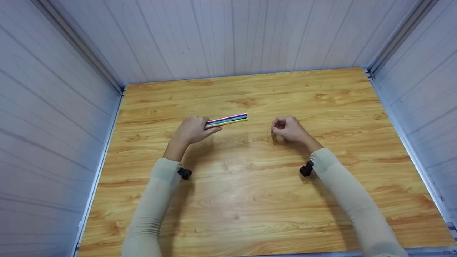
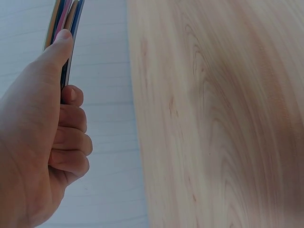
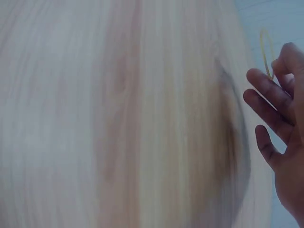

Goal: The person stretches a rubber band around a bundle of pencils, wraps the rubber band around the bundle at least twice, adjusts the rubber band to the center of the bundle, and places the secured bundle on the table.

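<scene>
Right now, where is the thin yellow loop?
In the right wrist view, the yellow loop is at the upper right, pinched in the right hand.

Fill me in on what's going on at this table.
A person is working over a wooden table with both hands. The left hand grips a bundle of slim coloured sticks, their ends pointing toward the other hand. The right hand pinches a thin yellow loop. The two hands are apart, and the loop is not around the bundle.
</scene>
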`<state>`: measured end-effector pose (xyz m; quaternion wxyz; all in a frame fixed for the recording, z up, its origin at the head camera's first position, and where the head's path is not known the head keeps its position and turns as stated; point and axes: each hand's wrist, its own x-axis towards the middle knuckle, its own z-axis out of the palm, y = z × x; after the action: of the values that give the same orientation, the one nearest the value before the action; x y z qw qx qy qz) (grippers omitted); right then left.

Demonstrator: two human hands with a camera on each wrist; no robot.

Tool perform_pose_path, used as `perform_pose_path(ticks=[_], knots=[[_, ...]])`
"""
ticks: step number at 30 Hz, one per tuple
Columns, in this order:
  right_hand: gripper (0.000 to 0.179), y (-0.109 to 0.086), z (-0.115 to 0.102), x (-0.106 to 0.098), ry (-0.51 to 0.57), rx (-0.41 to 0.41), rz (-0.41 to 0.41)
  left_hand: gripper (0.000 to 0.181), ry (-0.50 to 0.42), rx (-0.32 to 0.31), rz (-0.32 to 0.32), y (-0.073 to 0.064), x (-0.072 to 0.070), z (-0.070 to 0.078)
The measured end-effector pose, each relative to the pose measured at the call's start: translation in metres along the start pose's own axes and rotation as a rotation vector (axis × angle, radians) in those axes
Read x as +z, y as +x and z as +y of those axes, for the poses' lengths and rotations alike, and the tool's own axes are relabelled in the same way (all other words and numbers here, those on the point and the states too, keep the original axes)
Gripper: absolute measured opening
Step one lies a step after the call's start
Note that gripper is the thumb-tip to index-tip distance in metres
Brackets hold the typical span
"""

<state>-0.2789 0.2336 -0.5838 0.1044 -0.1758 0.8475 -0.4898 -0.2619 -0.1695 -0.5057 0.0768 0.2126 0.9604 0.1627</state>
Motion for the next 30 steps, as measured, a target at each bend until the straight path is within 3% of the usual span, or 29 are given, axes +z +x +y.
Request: perform_pose_path(ticks=[5, 18, 30], knots=[[0.017, 0.003, -0.004, 0.001, 0.230, -0.014, 0.102, 0.060, -0.003, 0.004, -0.002, 0.000, 0.001, -0.001], [0.021, 0.003, -0.021, 0.007, 0.564, -0.205, 0.240, 0.061, 0.003, -0.016, -0.017, 0.000, 0.003, -0.001], [0.027, 0.004, -0.042, 0.007, 0.682, -0.314, 0.335, 0.060, -0.005, -0.016, -0.030, 0.000, 0.002, -0.001]])
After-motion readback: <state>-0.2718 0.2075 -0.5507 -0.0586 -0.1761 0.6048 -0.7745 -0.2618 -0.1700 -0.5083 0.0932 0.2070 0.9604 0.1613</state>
